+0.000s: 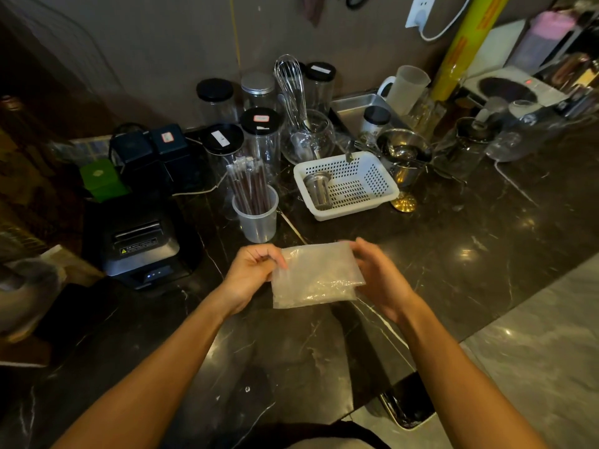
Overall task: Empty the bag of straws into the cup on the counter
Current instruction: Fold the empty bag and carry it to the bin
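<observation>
A clear plastic bag (316,275), flat and folded, hangs above the dark marble counter (291,351) between both hands. My left hand (251,275) pinches its left edge and my right hand (381,280) holds its right edge. No straws show inside the bag. Just beyond, a translucent plastic cup (257,218) stands upright on the counter with several dark wrapped straws (249,183) standing in it, leaning slightly left.
A black receipt printer (142,244) sits left of the cup. A white perforated basket (346,184) with a metal strainer lies to the right. Jars with black lids (259,137), a whisk, glass bowls and metal utensils crowd the back by the wall.
</observation>
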